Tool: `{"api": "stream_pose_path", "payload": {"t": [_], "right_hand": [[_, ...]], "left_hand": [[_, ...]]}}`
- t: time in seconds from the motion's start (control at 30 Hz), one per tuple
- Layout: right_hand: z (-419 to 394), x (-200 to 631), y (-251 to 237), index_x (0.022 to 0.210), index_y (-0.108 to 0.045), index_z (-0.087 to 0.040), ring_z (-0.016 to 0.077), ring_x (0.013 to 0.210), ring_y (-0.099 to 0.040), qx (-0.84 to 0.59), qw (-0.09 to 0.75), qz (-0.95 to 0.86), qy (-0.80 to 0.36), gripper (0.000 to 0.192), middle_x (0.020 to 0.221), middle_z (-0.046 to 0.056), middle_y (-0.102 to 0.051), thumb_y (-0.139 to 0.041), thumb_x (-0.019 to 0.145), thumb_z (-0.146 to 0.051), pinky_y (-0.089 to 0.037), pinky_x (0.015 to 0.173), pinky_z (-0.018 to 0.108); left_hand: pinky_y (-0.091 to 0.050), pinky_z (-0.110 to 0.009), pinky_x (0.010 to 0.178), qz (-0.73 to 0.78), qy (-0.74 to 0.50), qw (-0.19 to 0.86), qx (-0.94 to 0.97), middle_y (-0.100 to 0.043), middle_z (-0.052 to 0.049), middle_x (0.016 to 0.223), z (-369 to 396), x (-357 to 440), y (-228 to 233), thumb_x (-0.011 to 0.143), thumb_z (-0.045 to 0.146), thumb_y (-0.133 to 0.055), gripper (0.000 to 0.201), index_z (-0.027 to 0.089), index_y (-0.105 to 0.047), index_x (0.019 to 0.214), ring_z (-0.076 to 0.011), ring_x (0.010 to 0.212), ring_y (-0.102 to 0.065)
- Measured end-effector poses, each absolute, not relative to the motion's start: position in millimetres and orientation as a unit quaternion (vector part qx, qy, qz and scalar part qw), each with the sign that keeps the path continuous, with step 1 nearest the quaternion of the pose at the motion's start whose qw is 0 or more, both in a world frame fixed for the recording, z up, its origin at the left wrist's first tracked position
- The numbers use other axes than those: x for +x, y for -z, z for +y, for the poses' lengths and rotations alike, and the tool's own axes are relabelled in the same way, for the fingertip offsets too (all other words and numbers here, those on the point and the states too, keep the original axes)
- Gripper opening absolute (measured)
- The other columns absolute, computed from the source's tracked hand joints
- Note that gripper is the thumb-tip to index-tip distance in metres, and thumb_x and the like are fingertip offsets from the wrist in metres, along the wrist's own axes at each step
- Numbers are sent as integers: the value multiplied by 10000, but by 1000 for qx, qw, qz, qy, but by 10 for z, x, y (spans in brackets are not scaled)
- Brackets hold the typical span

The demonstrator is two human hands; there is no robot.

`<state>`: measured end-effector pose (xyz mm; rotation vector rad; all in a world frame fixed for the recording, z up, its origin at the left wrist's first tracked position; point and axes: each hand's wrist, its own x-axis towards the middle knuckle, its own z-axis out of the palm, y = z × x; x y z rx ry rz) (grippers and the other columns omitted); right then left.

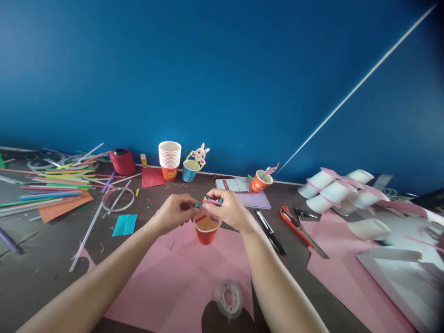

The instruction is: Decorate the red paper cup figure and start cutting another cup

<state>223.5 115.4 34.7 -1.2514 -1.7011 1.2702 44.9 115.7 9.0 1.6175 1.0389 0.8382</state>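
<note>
An orange paper cup (206,237) with a white rim stands in front of me on a pink sheet (166,282). Just above its rim, both my hands pinch a small pink strip (211,201) with blue bits at it. The fingers of my left hand (178,210) close on its left end. Thumb and fingers of my right hand (229,208) grip the right end. Pinkish and purple shapes show inside the cup, partly covered by my fingers. Whether the strip is fixed to the cup I cannot tell.
A tape roll (229,299) lies on the pink sheet's near edge. Right are markers (270,232), a red utility knife (301,230) and joined white cups (324,192). Left are straws (52,185); behind, stacked cups (169,159), a rabbit-topped cup (190,172) and a wall (222,83).
</note>
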Motion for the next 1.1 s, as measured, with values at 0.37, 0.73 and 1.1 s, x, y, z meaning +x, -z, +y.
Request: {"api": "stream_pose_path", "payload": {"t": [0.37,0.73,1.1], "right_hand": [[1125,2204,-402,796,-578,-170,83,527,-488,-468,314,-677,-473,196,639,-25,-530,-601,712,-346,-426,488,196],[1295,2399,-394,1075,-499,-162,168,922,-574,-440,441,-580,-525,394,993,86,-606,-569,766,-396,-429,822,323],[1318,2307,-168,999,-575,-159,114,737,-506,-464,332,-682,-458,328,837,7,-587,-633,695,-267,-410,688,245]], "left_hand": [[-360,-206,486,444,-398,423,682,-553,4,593,1192,482,-13,708,272,-588,139,148,-648,682,-97,537,-480],[-355,-188,434,460,-465,529,540,-520,31,506,1259,457,55,651,308,-663,196,130,-583,626,-75,457,-461],[-319,-171,421,479,-473,480,562,-545,32,533,1336,372,100,651,292,-662,162,134,-637,679,-64,459,-436]]}}
